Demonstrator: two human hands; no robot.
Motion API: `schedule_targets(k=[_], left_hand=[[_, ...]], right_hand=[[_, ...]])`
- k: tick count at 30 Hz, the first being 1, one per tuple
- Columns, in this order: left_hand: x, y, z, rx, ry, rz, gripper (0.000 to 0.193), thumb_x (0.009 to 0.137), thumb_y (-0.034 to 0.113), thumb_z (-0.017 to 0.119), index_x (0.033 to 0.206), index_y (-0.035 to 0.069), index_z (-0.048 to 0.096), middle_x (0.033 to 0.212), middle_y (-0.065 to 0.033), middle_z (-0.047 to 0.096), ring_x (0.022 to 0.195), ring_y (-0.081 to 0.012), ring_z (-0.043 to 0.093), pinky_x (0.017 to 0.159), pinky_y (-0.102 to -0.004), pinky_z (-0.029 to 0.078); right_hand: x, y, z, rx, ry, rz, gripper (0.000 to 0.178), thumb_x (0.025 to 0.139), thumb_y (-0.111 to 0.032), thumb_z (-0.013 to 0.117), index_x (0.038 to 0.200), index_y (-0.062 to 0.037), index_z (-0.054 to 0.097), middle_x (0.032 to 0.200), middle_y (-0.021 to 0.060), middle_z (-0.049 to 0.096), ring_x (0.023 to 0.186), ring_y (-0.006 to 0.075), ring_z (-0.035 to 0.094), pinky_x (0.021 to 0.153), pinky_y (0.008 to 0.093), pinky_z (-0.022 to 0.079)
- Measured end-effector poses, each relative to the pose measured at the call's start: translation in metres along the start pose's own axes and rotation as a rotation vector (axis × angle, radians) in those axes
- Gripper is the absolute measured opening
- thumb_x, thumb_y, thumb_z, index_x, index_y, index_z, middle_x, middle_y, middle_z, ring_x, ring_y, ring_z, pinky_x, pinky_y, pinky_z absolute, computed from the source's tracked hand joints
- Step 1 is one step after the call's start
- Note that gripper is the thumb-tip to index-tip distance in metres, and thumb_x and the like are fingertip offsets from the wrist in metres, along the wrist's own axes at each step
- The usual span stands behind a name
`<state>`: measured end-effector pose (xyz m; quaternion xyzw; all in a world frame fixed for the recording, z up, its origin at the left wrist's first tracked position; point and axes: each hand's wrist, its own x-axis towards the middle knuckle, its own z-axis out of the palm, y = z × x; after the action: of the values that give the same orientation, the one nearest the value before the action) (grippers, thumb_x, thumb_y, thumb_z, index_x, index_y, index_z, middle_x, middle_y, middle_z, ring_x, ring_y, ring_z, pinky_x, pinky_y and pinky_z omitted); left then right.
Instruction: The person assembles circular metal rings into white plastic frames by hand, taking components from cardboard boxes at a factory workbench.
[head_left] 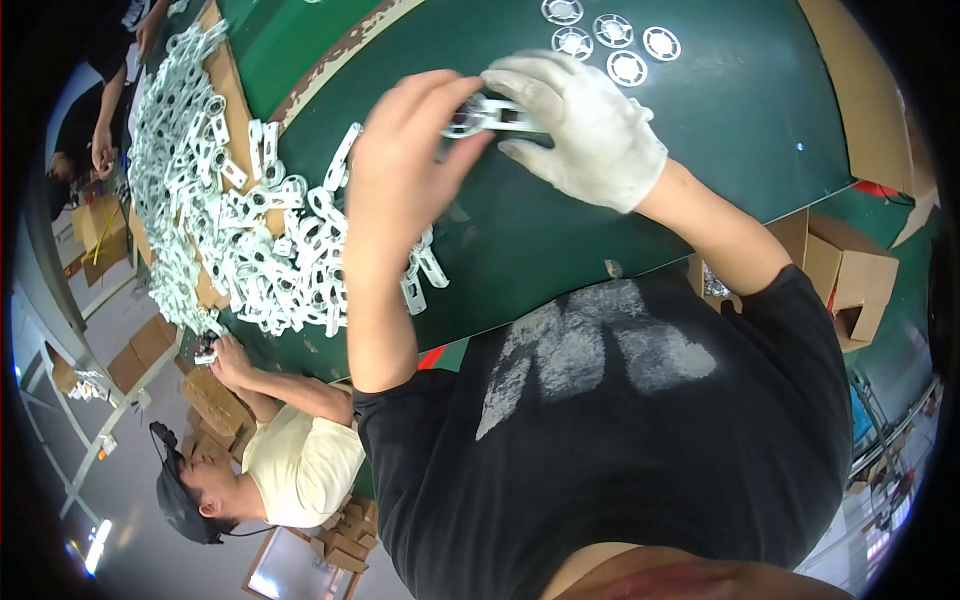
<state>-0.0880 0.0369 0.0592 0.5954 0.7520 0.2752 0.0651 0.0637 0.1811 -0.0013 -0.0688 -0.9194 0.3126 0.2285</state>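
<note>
Over the table, my bare left hand grips the round end of a white part with a ring head and a slotted handle. My right hand, in a white glove, closes on the handle end of the same part. The left hand is slightly blurred, and its fingers hide some of the ring. Several round white spoked discs lie on the table just beyond my right hand. To the left of my left hand spreads a big heap of similar ring-headed white parts.
The dark green table has cardboard along its right side. An opened cardboard box stands at the right. A co-worker in a pale shirt handles a part by the heap; another person's hand shows at far left.
</note>
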Motion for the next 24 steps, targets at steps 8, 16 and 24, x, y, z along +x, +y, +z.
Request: schedule_targets(k=[8, 16, 24], left_hand=[[0.035, -0.005, 0.083, -0.112, 0.214, 0.021, 0.058, 0.083, 0.008, 0.077, 0.136, 0.002, 0.055, 0.126, -0.017, 0.062, 0.108, -0.0332, 0.065, 0.091, -0.0403, 0.054], [0.048, -0.007, 0.123, 0.138, 0.144, 0.054, 0.043, 0.074, 0.023, 0.085, 0.114, 0.015, 0.071, 0.117, -0.0009, 0.067, 0.103, -0.0264, 0.064, 0.083, -0.0396, 0.055], [0.021, -0.005, 0.086, -0.149, 0.187, -0.031, 0.029, 0.081, 0.003, 0.077, 0.108, 0.007, 0.07, 0.099, -0.0096, 0.062, 0.081, -0.0264, 0.067, 0.069, -0.0336, 0.056]], right_hand=[[0.012, 0.034, -0.018, 0.117, 0.093, 0.509, 0.041, 0.096, -0.043, 0.058, 0.123, -0.0135, 0.067, 0.1, 0.0186, 0.074, 0.093, 0.0391, 0.071, 0.084, 0.0475, 0.056], [0.018, 0.042, -0.041, 0.259, 0.437, 0.474, 0.032, 0.096, -0.019, 0.069, 0.122, -0.0009, 0.066, 0.1, 0.0161, 0.072, 0.085, 0.0241, 0.07, 0.076, 0.0356, 0.055], [0.011, 0.04, -0.039, 0.012, 0.107, 0.475, 0.039, 0.095, -0.038, 0.066, 0.122, -0.0095, 0.069, 0.098, 0.015, 0.073, 0.093, 0.033, 0.072, 0.085, 0.0381, 0.053]])
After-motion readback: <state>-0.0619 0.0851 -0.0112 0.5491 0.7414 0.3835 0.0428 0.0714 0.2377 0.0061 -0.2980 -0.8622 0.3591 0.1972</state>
